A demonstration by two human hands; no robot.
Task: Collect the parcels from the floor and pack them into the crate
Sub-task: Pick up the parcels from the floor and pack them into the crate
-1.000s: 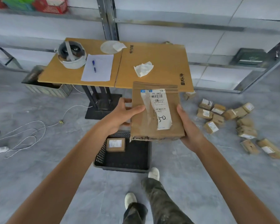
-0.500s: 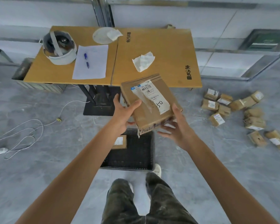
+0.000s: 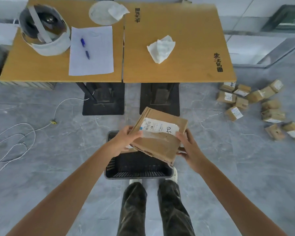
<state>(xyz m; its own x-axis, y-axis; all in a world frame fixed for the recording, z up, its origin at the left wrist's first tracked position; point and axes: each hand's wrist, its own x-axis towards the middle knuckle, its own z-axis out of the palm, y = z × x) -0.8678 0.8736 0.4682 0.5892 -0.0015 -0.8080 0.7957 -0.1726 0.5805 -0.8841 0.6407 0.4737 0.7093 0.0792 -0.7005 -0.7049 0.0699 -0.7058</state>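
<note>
I hold a large flat brown parcel (image 3: 158, 142) with a white shipping label, tilted, just above the black slatted crate (image 3: 136, 171) on the floor at my feet. My left hand (image 3: 124, 140) grips its left edge and my right hand (image 3: 187, 147) grips its right edge. The parcel hides much of the crate's inside; a sliver of a small brown parcel (image 3: 129, 149) shows under my left hand. Several small brown parcels (image 3: 255, 106) lie scattered on the floor to the right.
Two wooden table tops (image 3: 177, 45) on black bases (image 3: 103, 99) stand just beyond the crate, carrying a helmet (image 3: 43, 29), paper with a pen (image 3: 91, 50), a plate (image 3: 106, 12) and a tissue (image 3: 161, 48). White cable (image 3: 15, 142) loops on the floor at left.
The parcel has come down from chest height and turned sideways over the crate. My view has tilted down and both hands stay on the parcel.
</note>
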